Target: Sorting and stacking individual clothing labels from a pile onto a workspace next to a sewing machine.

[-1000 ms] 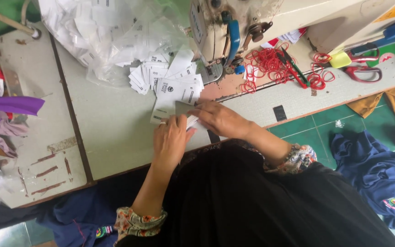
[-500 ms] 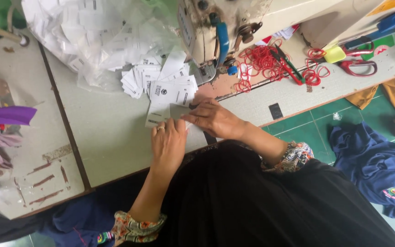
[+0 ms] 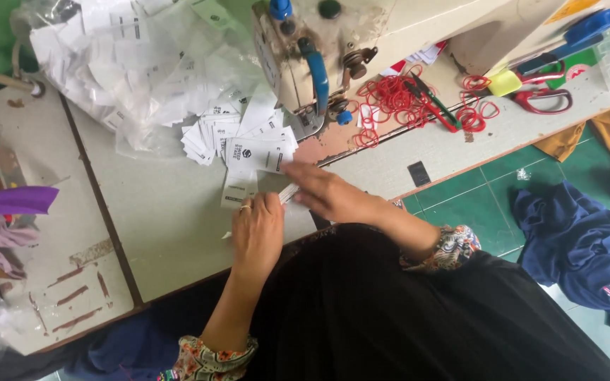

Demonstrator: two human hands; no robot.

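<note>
Bare worktable near its edge: both hands' fingers seemingly pinch one white label

Soft, even daylight fills the scene, bright without harsh glare, and only faint shadows fall on the pale table beneath the 2 hands. The right hand is smeared by motion blur, while the left hand is somewhat sharper. The clear plastic bag of white labels is washed out almost to overexposure, and the black garment low in the frame is a flat dark mass with little detail.
</note>
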